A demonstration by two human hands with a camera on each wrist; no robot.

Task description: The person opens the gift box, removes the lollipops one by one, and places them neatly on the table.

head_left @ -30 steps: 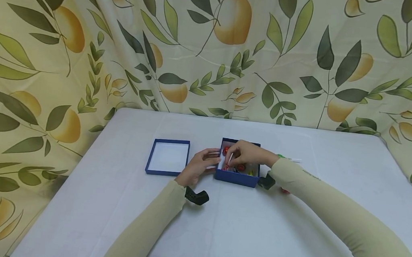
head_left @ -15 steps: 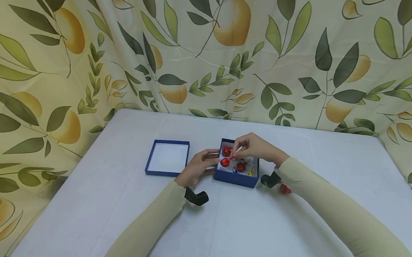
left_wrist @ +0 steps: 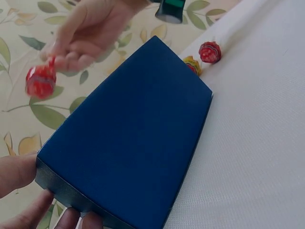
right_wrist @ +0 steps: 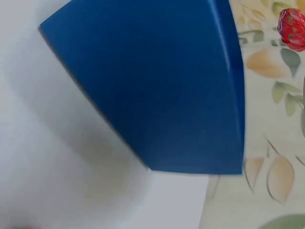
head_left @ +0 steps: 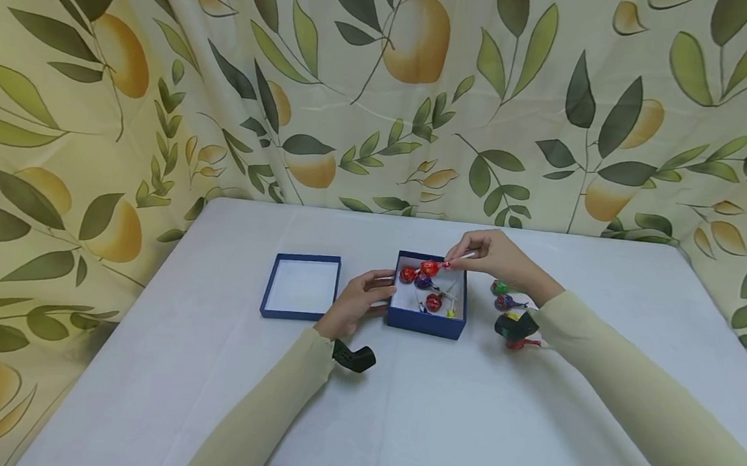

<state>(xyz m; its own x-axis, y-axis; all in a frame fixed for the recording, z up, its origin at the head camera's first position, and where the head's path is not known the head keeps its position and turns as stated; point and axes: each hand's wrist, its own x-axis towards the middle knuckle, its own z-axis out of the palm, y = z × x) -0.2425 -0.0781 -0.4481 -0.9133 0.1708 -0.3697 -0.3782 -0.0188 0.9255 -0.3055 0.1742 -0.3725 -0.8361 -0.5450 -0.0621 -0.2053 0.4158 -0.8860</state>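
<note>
My right hand (head_left: pixel 493 255) pinches the white stick of a red-wrapped lollipop (head_left: pixel 429 268) over the back of the open blue box (head_left: pixel 425 324). In the left wrist view this lollipop (left_wrist: pixel 41 82) hangs head down beside the fingers. Only its red head (right_wrist: pixel 291 29) shows at the right edge of the right wrist view. My left hand (head_left: pixel 356 302) rests its extended fingers against the box's left wall. Inside the box lie a red lollipop (head_left: pixel 407 274), a purple one (head_left: pixel 422 281), another red one (head_left: pixel 434 302) and a yellow one (head_left: pixel 450 313).
Left of my left hand lies the blue-rimmed lid (head_left: pixel 301 316), its white inside facing up. Right of the box, partly behind the right wrist camera (head_left: pixel 515 325), are a green lollipop (head_left: pixel 498 287), a purple one (head_left: pixel 505 302) and a red one (head_left: pixel 518 344). A patterned curtain (head_left: pixel 359 78) hangs behind the white table.
My right hand has lifted the red lollipop from the box's left part and moved it back and to the right. More lollipops show in the box and on the table. My left hand stays put.
</note>
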